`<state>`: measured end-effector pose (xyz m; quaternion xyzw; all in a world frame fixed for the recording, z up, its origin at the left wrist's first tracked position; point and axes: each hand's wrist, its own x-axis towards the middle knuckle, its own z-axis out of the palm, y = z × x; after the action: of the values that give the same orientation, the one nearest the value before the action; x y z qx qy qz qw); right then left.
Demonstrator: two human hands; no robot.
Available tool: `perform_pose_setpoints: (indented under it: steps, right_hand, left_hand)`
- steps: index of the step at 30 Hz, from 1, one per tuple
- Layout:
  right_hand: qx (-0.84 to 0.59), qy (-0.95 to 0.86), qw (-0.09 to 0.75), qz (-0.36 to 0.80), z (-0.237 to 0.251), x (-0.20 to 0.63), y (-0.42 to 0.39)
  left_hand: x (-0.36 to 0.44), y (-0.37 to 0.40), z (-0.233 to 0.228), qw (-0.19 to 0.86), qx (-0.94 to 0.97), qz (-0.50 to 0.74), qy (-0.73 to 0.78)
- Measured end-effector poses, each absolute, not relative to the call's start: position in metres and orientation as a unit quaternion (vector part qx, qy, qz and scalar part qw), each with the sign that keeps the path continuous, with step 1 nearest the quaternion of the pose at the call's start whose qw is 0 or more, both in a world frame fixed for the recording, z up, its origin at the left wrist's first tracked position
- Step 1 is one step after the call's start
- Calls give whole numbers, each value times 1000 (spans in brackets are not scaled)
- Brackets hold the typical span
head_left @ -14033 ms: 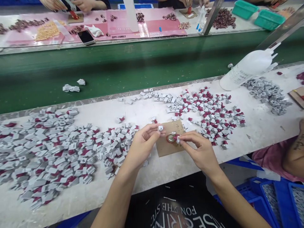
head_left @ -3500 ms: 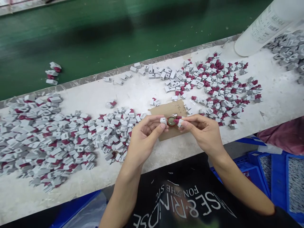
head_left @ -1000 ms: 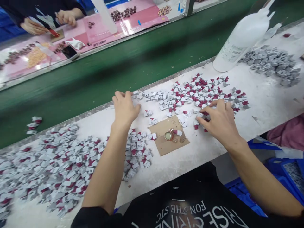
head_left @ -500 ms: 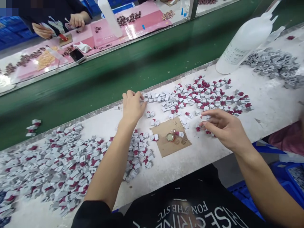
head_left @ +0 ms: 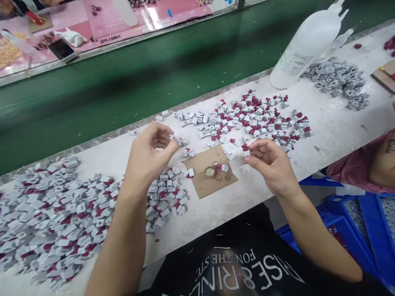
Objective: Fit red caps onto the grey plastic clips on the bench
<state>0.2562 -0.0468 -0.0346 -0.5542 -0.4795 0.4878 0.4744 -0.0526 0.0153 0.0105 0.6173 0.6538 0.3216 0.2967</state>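
My left hand (head_left: 151,154) is raised over the table with thumb and forefinger pinched on a small grey plastic piece (head_left: 173,138), mostly covered by the fingertips. Between the thumb and forefinger of my right hand (head_left: 273,166) is a small grey and dark red plastic part (head_left: 246,150). A square of brown cardboard (head_left: 203,187) lies between my hands. On it sit a small round metal cap (head_left: 210,172) and another grey and red part (head_left: 222,167). Behind my hands spreads a pile of grey and red parts (head_left: 256,117).
A large heap of grey and red parts (head_left: 68,218) covers the left of the table. A white squeeze bottle (head_left: 304,47) and a grey pile (head_left: 342,80) stand back right. Beyond a green strip (head_left: 154,70) is a pink-covered bench (head_left: 101,24). Another person's arm (head_left: 384,160) shows at right.
My left hand has drawn back from the row of grey pieces near the far edge. My right hand has lifted a grey and red part, and its fingers have closed. The view has shifted.
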Motion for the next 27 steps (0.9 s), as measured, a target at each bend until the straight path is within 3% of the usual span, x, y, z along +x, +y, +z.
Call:
perform_pose_setpoints:
  steps: [5,10,17,27]
  right_hand:
    - [-528,-506,449,514,-32,243,-55]
    - [-535,-606,381,449,-26,223,-65]
    - [-524,-652,344,426,-31,210,-69]
    - [-520,-665,342,412,-29,208,-70]
  left_hand:
    - [-50,-28,-6,281,596,275,700]
    - [-50,-42,-23,232,629,264,694]
    - [-46,-54,-20,402,556,324,651]
    - [-35,-70,-22,496,472,385,619]
